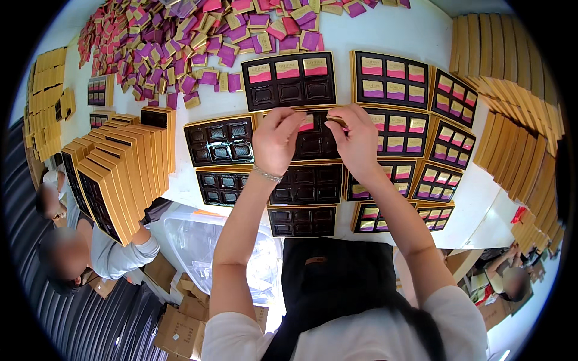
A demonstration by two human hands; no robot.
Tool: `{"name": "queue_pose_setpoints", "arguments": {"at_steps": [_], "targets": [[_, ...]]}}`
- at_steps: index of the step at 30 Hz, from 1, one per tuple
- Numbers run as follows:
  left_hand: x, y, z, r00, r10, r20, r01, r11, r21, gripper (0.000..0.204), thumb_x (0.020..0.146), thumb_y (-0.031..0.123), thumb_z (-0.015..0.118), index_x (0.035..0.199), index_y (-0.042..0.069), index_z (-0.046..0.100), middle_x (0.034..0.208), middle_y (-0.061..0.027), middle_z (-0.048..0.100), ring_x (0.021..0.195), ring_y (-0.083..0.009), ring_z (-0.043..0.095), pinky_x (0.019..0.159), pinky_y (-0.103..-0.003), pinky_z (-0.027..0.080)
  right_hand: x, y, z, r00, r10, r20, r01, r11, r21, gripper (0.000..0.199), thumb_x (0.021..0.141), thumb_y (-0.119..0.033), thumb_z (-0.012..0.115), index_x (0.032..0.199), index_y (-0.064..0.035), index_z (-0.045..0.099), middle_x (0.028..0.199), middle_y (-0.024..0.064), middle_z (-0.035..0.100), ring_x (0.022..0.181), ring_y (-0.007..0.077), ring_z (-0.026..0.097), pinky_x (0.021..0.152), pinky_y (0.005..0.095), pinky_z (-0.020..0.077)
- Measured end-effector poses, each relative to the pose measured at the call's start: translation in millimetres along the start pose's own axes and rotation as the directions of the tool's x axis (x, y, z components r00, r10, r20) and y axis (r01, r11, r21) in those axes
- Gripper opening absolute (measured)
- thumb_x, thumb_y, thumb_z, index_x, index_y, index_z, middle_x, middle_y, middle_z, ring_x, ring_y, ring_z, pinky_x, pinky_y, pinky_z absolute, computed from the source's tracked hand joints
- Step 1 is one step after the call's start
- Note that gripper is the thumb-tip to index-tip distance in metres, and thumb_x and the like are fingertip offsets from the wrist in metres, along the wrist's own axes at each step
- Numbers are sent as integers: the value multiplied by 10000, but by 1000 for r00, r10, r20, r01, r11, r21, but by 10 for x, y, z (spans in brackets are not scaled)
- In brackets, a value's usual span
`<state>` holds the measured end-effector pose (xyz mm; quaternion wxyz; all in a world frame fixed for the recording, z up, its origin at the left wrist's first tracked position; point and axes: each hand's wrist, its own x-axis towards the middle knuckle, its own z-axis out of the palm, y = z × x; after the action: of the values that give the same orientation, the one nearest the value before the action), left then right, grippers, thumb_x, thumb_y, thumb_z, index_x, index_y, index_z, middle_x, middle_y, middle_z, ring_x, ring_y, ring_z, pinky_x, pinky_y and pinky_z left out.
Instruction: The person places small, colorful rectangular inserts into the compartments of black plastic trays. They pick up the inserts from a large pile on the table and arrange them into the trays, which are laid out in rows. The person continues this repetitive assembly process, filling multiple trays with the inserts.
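Note:
Both my hands are over a box with a dark compartment tray [314,145] in the middle of the table. A pink-and-gold wrapped chocolate square [306,124] lies in its upper row. My left hand [277,142] is closed at the left side of that square, fingertips pinched together; what they hold, if anything, is hidden. My right hand [357,142] pinches a gold-edged wrapped chocolate [338,121] above the upper right compartment. Just beyond is a box [289,81] with pink squares along its far row and bare near compartments.
Loose pink and purple wrapped squares [226,54] heap at the far left. Filled boxes [392,78] stand at right, unfilled trays [304,222] nearer me. Upright boxes stack at left [129,162] and right [521,150]. Below the table edge sits a clear plastic bin [205,240]. Co-workers [120,253] are either side.

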<state>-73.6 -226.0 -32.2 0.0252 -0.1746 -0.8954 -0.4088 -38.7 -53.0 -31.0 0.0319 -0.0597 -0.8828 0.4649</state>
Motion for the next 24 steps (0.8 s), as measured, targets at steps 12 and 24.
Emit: {"name": "queue_pose_setpoints", "arguments": {"at_steps": [12,24], "targets": [[-382,203,202,932,46,360,-179,921,346,710,816,289,660,1403,-27,414,1490,-181,377,1401,-330,331,1121,-603,174,-483,82,-127,945,-173,277,299,801,-519,676,844,-422,615,1333,27,489,1455,136,433,1373,286,377,1136,550,216],[1475,-118,6,984,-110,140,57,939,340,304,747,291,780,886,54,649,875,-111,658,839,-308,646,729,-415,501,1561,205,-224,981,7,192,63,932,-358,302,773,-164,723,1010,-33,587,948,152,606,920,315,594,744,417,474]]}}
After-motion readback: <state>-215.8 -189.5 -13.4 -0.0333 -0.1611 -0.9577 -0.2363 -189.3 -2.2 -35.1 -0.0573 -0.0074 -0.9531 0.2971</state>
